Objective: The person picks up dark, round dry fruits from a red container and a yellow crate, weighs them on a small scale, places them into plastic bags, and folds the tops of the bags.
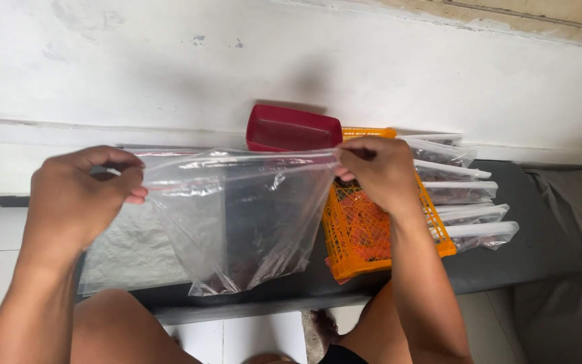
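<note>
Head view. Left hand (79,195) curled, thumb and fingers pinching the left top corner of a bag (237,216) — clear, thin plastic, glossy and creased, hanging slack below the grip. Right hand (380,172) likewise pinched on the bag's right top corner, fingers bent down over the edge. Stretched taut between the two hands: the bag's upper rim, a straight sealing strip. Inside, low in the sagging bottom, a small dark reddish heap, too blurred through the film to identify.

Beneath the bag and both hands, a mat (533,249) — dark grey, flat, smooth, laid over pale floor tiles. Under the left hand, a second bag (129,253), flat, whitish, finely crinkled. Directly under the right hand and wrist, a crate (358,236) — orange, rectangular, hard plastic with an open lattice of small squares. Just beyond the right hand's knuckles, a tub (293,128), dark red, glossy, rounded corners. To the right of the right forearm, a row of packs (469,212) — narrow, clear, filled with something dark, overlapping one another, white strips along their tops. Behind everything, a wall (170,61), white, rough, scuffed.
</note>
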